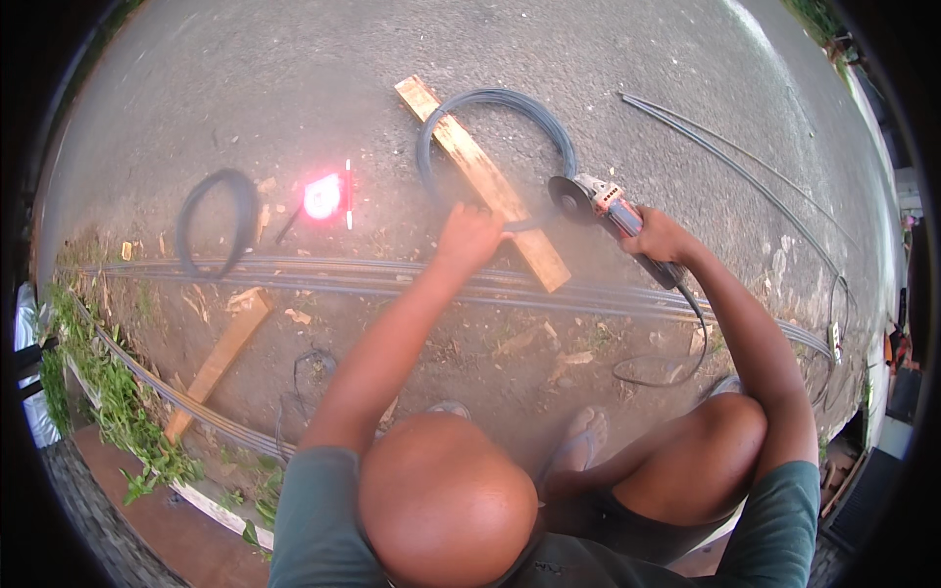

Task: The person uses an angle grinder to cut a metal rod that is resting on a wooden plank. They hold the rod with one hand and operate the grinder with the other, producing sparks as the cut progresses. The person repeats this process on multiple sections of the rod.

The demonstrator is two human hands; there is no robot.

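Note:
My right hand [659, 235] grips an angle grinder [600, 203] whose dark disc points left toward a wooden plank [480, 176]. My left hand [469, 233] presses down on the plank and on the coil of grey wire [495, 103] that loops around it. The disc sits just right of the plank, close to the wire. The grinder's black cord [676, 363] trails down beside my right knee.
Long steel rods [294, 276] lie across the ground under the plank. A red tape measure [323, 196] and a small dark wire ring [218, 220] lie to the left. Another plank [221, 358] lies lower left, beside weeds [118, 402]. More rods [745, 157] run at the right.

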